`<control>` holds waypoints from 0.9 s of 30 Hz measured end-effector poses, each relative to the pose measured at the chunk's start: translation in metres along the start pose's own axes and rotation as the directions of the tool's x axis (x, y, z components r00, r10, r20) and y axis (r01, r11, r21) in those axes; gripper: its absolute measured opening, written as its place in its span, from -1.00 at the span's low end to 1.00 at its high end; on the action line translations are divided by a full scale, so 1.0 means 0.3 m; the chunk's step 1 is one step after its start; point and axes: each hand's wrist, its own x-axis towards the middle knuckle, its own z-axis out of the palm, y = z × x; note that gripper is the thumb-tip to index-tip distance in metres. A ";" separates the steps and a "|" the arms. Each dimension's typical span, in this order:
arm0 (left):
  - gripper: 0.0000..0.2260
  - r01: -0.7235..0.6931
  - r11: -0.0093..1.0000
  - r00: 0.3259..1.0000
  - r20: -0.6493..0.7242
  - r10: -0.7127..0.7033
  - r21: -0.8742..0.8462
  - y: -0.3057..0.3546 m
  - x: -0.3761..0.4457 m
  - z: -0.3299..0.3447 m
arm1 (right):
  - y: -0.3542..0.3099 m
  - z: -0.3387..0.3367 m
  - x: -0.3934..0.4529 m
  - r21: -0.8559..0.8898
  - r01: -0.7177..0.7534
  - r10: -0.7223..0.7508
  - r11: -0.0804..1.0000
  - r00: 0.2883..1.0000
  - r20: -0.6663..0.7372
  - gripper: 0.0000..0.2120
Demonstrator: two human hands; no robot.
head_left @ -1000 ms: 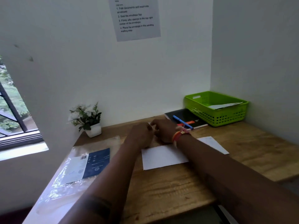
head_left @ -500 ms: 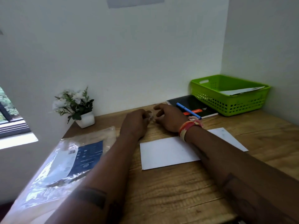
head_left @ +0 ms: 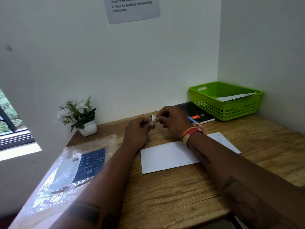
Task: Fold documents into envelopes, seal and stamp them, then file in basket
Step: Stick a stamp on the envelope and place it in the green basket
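Stamping step: left hand [head_left: 137, 132] and right hand [head_left: 173, 120] pinch a small stamp strip [head_left: 153, 119] above the worktop [head_left: 181, 187]; next, probably peeling one onto the envelope [head_left: 166, 157].

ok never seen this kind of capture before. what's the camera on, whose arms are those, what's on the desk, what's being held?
No robot here: a person wears one wide-angle camera on the head, looking forward and down, so the arms are their own. The left hand and right hand together pinch a small white strip, likely a stamp, above the wooden desk. A white envelope lies flat under the forearms. Further right is a green basket holding paper, beside a black notebook. At left lie a plastic packet and a potted plant.
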 end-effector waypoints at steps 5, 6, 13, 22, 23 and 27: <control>-0.93 0.003 0.998 0.999 0.039 0.000 -0.067 0.005 -0.009 0.013 | -0.008 -0.001 -0.013 -0.117 0.057 -0.056 0.991 0.998 0.012 -0.97; -0.95 -0.012 0.998 0.999 0.044 0.014 -0.054 0.003 -0.007 0.018 | -0.007 -0.002 -0.012 -0.112 0.054 -0.053 0.992 0.999 0.013 -0.96; -0.94 -0.066 0.974 0.997 -0.027 0.073 0.216 -0.025 0.028 0.031 | -0.010 -0.008 0.005 0.011 0.044 -0.044 0.999 0.999 -0.007 -0.88; -0.84 0.002 0.860 0.999 -0.037 0.019 0.511 -0.037 0.038 0.000 | 0.002 -0.016 0.014 0.323 -0.032 0.017 0.946 0.999 0.048 -0.83; -0.79 -0.005 0.858 0.999 -0.036 0.028 0.513 -0.031 0.032 0.000 | 0.000 -0.016 0.012 0.321 -0.026 0.009 0.947 0.998 0.054 -0.82; -0.71 -0.048 0.843 0.992 -0.073 0.102 0.535 0.016 0.000 0.013 | -0.009 -0.042 -0.001 0.310 -0.020 0.001 0.950 0.998 0.062 -0.79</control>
